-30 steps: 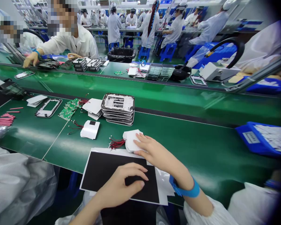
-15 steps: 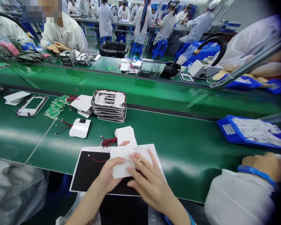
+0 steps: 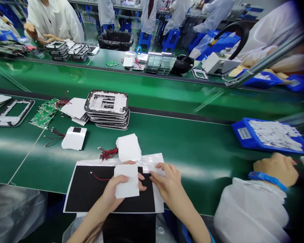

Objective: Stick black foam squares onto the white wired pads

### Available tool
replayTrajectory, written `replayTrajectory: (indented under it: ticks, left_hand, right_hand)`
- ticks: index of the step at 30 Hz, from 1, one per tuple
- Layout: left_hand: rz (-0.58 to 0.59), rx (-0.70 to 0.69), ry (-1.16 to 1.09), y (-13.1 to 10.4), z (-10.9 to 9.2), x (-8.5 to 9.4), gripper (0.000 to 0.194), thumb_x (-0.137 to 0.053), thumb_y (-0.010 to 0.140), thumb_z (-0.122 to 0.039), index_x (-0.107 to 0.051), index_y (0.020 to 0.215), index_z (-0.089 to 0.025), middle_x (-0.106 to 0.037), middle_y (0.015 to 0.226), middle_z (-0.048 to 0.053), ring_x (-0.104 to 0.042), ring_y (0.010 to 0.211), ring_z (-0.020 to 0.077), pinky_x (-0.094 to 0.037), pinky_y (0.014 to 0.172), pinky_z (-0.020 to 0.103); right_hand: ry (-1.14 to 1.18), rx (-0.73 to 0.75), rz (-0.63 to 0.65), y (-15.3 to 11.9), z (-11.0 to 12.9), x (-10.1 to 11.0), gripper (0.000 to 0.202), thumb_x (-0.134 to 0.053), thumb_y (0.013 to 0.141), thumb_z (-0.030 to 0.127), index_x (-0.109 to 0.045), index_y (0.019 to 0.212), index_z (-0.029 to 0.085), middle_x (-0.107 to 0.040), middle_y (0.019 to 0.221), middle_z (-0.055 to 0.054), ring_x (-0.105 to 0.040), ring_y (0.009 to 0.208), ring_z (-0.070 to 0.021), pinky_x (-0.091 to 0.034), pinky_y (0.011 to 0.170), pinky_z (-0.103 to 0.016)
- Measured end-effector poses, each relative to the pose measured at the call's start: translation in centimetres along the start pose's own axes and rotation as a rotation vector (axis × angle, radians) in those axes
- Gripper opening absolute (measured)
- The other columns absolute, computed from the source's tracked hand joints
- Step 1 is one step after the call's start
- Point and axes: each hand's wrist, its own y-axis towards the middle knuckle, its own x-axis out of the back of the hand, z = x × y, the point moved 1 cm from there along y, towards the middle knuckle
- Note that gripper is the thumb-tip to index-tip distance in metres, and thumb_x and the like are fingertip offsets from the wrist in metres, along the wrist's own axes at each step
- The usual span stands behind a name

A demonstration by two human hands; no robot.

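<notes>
In my left hand (image 3: 111, 190) is a white flat panel (image 3: 129, 185), gripped with the thumb on its face and the fingers behind. A thin red wire with a small connector (image 3: 91, 172) runs out from its left side. Below it lies a black sheet (image 3: 88, 195) on white backing. My right hand (image 3: 169, 182) is at that sheet's right part, fingertips drawn together by the black edge; anything pinched there is too small to make out. Just beyond the sheet sits a stack of white panels (image 3: 128, 146) with bundled red and black wires (image 3: 108, 153).
Stacked frames (image 3: 107, 109) stand farther back, beside more white panels (image 3: 74, 109), green circuit boards (image 3: 44, 113) and a single frame (image 3: 15, 113). At right are a blue tray (image 3: 245, 131) of white pieces and another person's hand (image 3: 276, 170). Co-workers sit across the line.
My right hand has left the white panel and moved right and down to the sheet. My left hand still holds the panel. The view has tilted down and shifted right.
</notes>
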Motion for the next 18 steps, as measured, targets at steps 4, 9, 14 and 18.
replayTrajectory:
  ticks: [4,9,14,18]
  left_hand:
    - [-0.033,0.009,0.012,-0.1,0.1,-0.3,0.063,-0.05,0.078,-0.013,-0.039,0.14,-0.014,-0.07,0.096,0.014,-0.067,0.082,0.0259,-0.039,0.099,0.063]
    - [-0.072,-0.004,0.025,-0.2,0.2,-0.5,0.067,-0.049,0.079,-0.011,-0.034,0.143,-0.018,-0.069,0.095,0.012,-0.065,0.082,0.0245,-0.042,0.097,0.062]
    - [-0.104,-0.009,0.033,-0.2,0.2,-0.6,0.07,-0.05,0.079,-0.01,-0.029,0.145,-0.021,-0.068,0.096,0.011,-0.064,0.083,0.0242,-0.042,0.096,0.064]
    - [-0.108,-0.006,0.031,-0.2,0.1,-0.6,0.069,-0.05,0.08,-0.011,-0.03,0.145,-0.022,-0.068,0.093,0.009,-0.063,0.08,0.0225,-0.043,0.096,0.064]
  right_hand:
    - [0.095,-0.117,0.099,1.2,-0.1,0.3,0.02,-0.064,0.084,0.008,-0.075,0.083,0.025,-0.055,0.092,-0.007,-0.051,0.091,-0.0259,-0.041,0.08,-0.045]
    - [0.208,-0.276,0.256,2.4,-0.1,0.6,0.019,-0.062,0.081,0.004,-0.069,0.077,0.021,-0.054,0.085,-0.004,-0.051,0.09,-0.0244,-0.039,0.087,-0.047]
    - [0.172,-0.216,0.243,2.2,0.1,0.9,0.025,-0.053,0.082,-0.001,-0.063,0.074,0.02,-0.048,0.085,-0.003,-0.048,0.09,-0.0229,-0.034,0.088,-0.046]
    - [0.285,-0.157,0.264,2.0,-0.7,1.0,0.021,-0.053,0.086,0.003,-0.06,0.078,0.02,-0.047,0.088,-0.003,-0.047,0.092,-0.0218,-0.035,0.088,-0.042]
